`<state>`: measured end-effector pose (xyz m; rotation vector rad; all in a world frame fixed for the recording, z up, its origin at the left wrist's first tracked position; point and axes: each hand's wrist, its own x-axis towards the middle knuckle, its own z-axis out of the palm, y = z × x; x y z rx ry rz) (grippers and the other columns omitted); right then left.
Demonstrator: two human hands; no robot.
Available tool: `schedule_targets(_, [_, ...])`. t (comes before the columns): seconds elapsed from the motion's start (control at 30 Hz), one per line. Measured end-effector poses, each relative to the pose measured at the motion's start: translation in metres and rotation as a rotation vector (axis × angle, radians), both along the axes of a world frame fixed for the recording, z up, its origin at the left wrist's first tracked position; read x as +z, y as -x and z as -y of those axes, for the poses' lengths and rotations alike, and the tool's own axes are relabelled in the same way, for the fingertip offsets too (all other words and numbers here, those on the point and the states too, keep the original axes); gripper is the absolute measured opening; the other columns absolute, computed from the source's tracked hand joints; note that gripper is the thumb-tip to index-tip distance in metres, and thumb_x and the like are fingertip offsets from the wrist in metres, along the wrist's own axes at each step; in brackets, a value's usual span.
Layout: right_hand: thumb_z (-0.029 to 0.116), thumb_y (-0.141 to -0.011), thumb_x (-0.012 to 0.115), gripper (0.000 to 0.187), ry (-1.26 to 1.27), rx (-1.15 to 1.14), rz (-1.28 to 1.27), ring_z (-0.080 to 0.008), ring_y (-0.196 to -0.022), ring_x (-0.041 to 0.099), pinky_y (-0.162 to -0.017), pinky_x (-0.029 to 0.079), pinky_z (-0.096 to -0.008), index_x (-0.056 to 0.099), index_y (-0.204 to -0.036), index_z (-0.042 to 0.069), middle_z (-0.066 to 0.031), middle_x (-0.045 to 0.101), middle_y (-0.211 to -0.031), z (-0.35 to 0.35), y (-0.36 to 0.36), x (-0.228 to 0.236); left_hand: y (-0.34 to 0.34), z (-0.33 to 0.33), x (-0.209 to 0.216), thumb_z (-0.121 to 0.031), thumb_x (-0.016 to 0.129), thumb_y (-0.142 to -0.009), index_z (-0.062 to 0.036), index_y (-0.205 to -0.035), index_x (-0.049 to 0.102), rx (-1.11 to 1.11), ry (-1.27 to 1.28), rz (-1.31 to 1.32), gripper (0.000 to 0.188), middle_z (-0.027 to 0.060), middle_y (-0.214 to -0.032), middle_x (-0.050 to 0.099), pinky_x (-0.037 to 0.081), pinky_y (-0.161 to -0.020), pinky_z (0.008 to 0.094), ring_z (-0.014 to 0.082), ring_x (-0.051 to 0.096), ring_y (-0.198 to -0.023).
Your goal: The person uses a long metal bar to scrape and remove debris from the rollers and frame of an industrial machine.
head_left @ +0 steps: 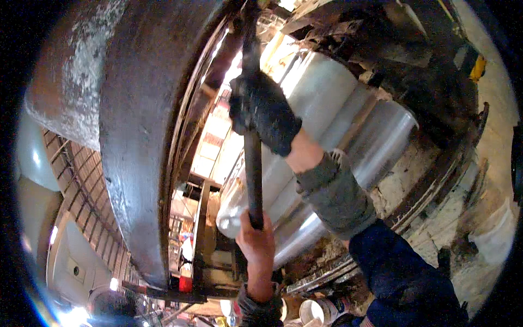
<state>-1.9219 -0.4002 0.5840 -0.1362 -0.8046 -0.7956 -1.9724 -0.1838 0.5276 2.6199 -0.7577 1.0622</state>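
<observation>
Workshop gear hemmed us in: huge curved drum (141, 125) on our left, shiny cylinders (329, 82) to the right. Down low we had a white bucket (333, 308), couldn't tell what was in it. Our gloved right hand (267, 111) was wrapped around a dark bar (253, 169), left hand (257, 240) with its grip closed round the lower end; a bright gap (212, 144) showed between bar and drum.

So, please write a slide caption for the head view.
Gloved right hand and bare left hand grip a dark bar near shiny metal cylinders.
</observation>
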Motion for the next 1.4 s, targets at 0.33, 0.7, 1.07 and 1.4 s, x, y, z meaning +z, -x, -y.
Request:
schedule_targets(0.33, [0.029,-0.088,0.049,0.018,0.046,0.139,-0.146,-0.0112,-0.043,0.044,-0.04,0.039,-0.0259,0.046,-0.081,0.013,0.0013,0.046,-0.058,0.048,0.035,0.0,0.035,0.043,-0.007,-0.019,0.062,-0.078,-0.0044,-0.091,0.052,-0.03,0.086,-0.167,0.022,0.0172,-0.063,0.054,0.044,-0.054,0.0383,0.0333,0.054,-0.056])
schedule_targets(0.7, [0.03,-0.088,0.049,0.019,0.178,0.021,-0.13,-0.0126,-0.043,0.044,-0.04,0.039,-0.0269,0.047,-0.082,0.012,0.0028,0.043,-0.057,0.127,0.073,0.002,0.069,0.124,0.0,-0.021,0.064,-0.077,-0.0009,-0.094,0.054,-0.101,0.112,-0.193,0.028,0.0192,-0.069,0.057,0.046,-0.058,0.039,0.0326,0.06,-0.064])
schedule_targets(1.07, [0.02,-0.086,0.047,0.023,0.44,0.502,-0.19,-0.0094,-0.041,0.037,-0.038,0.032,-0.022,0.037,-0.066,0.014,0.0027,0.035,-0.054,-0.029,0.076,-0.038,0.097,-0.013,-0.082,-0.012,0.065,-0.076,-0.0067,-0.104,0.047,-0.078,0.241,-0.341,0.034,0.0147,-0.064,0.055,0.046,-0.052,0.0348,0.027,0.057,-0.056])
schedule_targets(1.4, [0.026,-0.084,0.048,0.02,0.536,0.015,-0.31,-0.0206,-0.054,0.044,-0.048,0.038,-0.0331,0.046,-0.071,0.011,-0.0046,0.043,-0.06,-0.231,0.054,-0.047,0.11,-0.198,-0.106,-0.009,0.065,-0.073,-0.0067,-0.104,0.048,0.071,0.399,-0.265,0.036,0.018,-0.071,0.057,0.046,-0.054,0.0372,0.0334,0.06,-0.063])
